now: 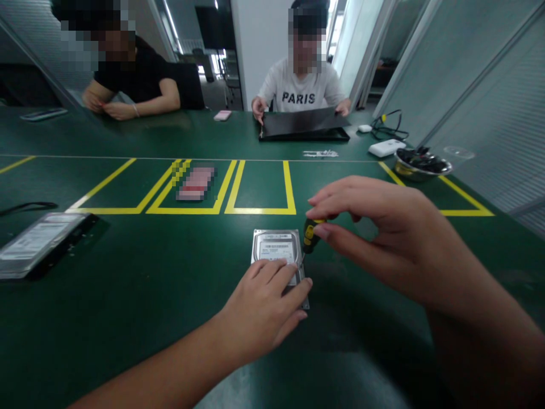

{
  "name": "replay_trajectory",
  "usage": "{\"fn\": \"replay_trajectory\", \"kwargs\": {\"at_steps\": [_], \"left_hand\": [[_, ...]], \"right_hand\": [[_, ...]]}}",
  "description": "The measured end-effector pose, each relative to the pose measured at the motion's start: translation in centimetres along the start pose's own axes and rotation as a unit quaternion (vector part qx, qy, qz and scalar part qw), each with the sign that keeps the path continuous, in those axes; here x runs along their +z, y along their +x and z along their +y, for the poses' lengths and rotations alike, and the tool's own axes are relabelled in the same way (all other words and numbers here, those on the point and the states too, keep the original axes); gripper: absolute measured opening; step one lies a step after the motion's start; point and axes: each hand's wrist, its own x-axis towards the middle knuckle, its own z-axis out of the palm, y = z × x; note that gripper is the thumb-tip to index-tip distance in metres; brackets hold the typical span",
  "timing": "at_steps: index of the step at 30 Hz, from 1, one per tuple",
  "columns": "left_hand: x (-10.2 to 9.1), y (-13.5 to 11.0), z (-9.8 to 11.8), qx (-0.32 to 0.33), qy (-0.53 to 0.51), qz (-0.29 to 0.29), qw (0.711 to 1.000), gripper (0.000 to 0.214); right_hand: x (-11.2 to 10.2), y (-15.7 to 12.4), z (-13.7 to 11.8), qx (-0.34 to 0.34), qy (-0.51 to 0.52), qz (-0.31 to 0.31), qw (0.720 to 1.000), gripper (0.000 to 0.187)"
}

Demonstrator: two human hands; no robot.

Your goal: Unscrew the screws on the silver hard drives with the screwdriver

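A silver hard drive (pixel 275 249) lies flat on the green table (pixel 149 295) in front of me. My left hand (pixel 264 309) rests on its near end, fingers spread flat and pressing it down. My right hand (pixel 378 233) pinches the black-and-yellow handle of a small screwdriver (pixel 310 236), held upright with its tip at the drive's right edge.
A second drive on a black tray (pixel 40 243) lies at the far left. Yellow tape boxes (pixel 259 190) mark the table's middle. A metal bowl (pixel 421 163), white adapter (pixel 386 147) and cables sit at the right. Two people sit across; one holds a black laptop (pixel 303 126).
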Motion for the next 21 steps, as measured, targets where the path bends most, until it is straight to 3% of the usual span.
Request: {"fn": "replay_trajectory", "kwargs": {"at_steps": [21], "left_hand": [[0.05, -0.07, 0.0, 0.0, 0.001, 0.0, 1.0, 0.044]], "right_hand": [[0.03, -0.09, -0.1, 0.022, -0.014, 0.016, 1.0, 0.012]]}}
